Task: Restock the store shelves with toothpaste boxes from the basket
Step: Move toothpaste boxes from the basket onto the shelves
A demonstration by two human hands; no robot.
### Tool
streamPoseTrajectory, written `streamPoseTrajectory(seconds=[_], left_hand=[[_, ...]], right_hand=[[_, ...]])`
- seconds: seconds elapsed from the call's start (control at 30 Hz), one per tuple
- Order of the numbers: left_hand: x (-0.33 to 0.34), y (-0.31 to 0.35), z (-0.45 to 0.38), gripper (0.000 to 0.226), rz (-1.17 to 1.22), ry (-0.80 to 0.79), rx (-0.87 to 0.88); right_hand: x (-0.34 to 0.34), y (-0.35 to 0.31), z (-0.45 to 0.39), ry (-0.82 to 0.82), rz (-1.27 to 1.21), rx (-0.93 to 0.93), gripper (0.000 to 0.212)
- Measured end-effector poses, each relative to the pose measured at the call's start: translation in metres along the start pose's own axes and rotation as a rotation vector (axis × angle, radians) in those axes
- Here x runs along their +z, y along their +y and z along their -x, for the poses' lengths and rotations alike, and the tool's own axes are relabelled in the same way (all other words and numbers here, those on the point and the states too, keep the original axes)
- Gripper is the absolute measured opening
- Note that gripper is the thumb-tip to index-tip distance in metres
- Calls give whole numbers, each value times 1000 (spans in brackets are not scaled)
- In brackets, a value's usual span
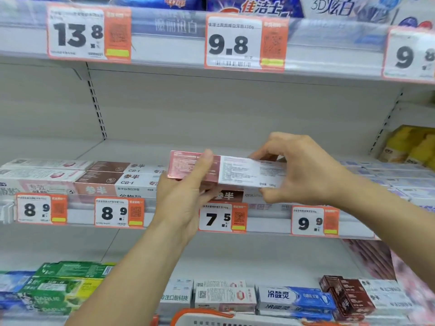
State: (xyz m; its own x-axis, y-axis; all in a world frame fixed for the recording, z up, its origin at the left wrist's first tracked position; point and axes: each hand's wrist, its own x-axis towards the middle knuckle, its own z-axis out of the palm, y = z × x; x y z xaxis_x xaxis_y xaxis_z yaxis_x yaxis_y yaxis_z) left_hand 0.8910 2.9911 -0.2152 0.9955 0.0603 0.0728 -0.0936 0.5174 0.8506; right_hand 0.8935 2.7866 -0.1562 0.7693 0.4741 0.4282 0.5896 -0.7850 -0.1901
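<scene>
Both hands hold one pink-and-white toothpaste box (226, 170) level at the centre of the frame, just above the front edge of the middle shelf (164, 208). The left hand (186, 196) grips the pink end, thumb curled over the top face and fingers wrapped beneath. The right hand (299, 168) pinches the white printed end, fingers curled over the top edge and thumb under the lower edge. The box is a long, flat-sided carton with crisp corners and a slightly glossy pink panel; its white half is covered in fine print.

Behind the box the middle shelf runs back, pale and bare, to a smooth grey back panel (211, 109), with open room above up to the upper shelf (329, 43). Left of the box lie stacked brown-and-white cartons (122, 177), their ends close to the left hand. Under the box a further brown carton (226, 196) shows partly. Stiff paper price tags (223, 217) with orange strips sit in the clear shelf rail.

On the lower shelf lie green cartons (66, 285) at lower left and blue-and-white cartons (296, 300) at lower right. The white, orange-trimmed basket rim (211, 318) shows at the bottom edge.
</scene>
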Motion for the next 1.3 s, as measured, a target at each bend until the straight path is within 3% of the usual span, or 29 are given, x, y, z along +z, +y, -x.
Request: streamPoseTrajectory(seconds=[0.07, 0.13, 0.2, 0.3, 0.4, 0.57, 0.73, 0.83, 1.1, 1.3], left_hand=[[-5, 1, -3, 67, 36, 53, 39], [-10, 3, -8, 76, 38, 53, 106], [-12, 5, -8, 71, 30, 0, 147], [-10, 7, -6, 64, 16, -71, 191], [-17, 8, -11, 73, -200, -38, 249], [-29, 3, -16, 110, -701, 44, 344], [-33, -17, -25, 94, -1050, -54, 411], [-35, -27, -31, 95, -1177, -69, 407], [-31, -34, -39, 105, -1393, -20, 375], [-33, -37, -37, 81, -1558, -88, 399]], right_hand=[[-1, 2, -1, -60, -29, 22, 51], [-8, 10, -6, -239, -175, 145, 64], [-14, 26, -11, -424, -397, 235, 73], [-20, 39, -13, -551, -635, 277, 63], [-27, 37, -16, -484, -576, 278, 57], [-28, 44, -34, -190, -85, 216, 53], [-10, 61, -45, -53, -29, 280, 71], [1, 70, -46, 16, -79, 355, 63], [25, 94, -30, -185, -180, 327, 47], [26, 106, -30, -388, -83, 278, 23]])
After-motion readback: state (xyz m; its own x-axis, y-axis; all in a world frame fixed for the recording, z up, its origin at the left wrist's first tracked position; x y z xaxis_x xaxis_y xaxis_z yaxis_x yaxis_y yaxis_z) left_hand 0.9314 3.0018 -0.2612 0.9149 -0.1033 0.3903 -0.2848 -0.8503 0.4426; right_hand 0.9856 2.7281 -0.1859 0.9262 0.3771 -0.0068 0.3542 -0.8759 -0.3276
